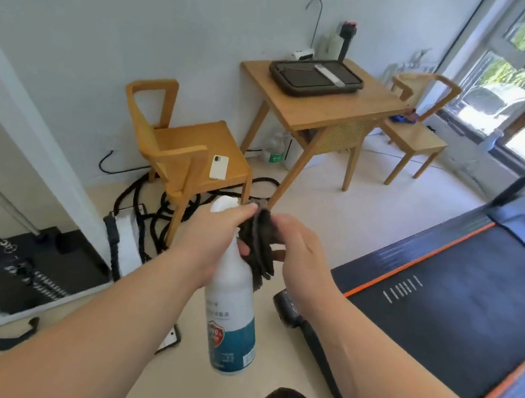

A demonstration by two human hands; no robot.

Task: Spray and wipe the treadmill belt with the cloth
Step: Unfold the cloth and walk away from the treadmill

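Dark cloth [259, 248] hangs bunched at centre frame, pinched from the right by the curled fingers [284, 224] of the right hand [302, 254]. The left hand [211, 237] is wrapped round the neck of a white-and-teal spray bottle [232, 315] whose base tips toward the camera, and its fingertips [245, 211] also touch the top of the cloth. The treadmill belt [457, 308], black with orange edging, lies low at right of frame, well apart from both hands and not yet wiped. Judged from this head view, the risk is double duty: a left hand busy with bottle and cloth could drop the bottle to the floor. A squeeze now might also send spray toward the wooden chair [175, 140] and the phone [218, 167] on its seat, centre left. The nozzle is hidden behind the left hand, so its aim cannot be told. The label is too blurred to read, and the belt runs out of frame at right.
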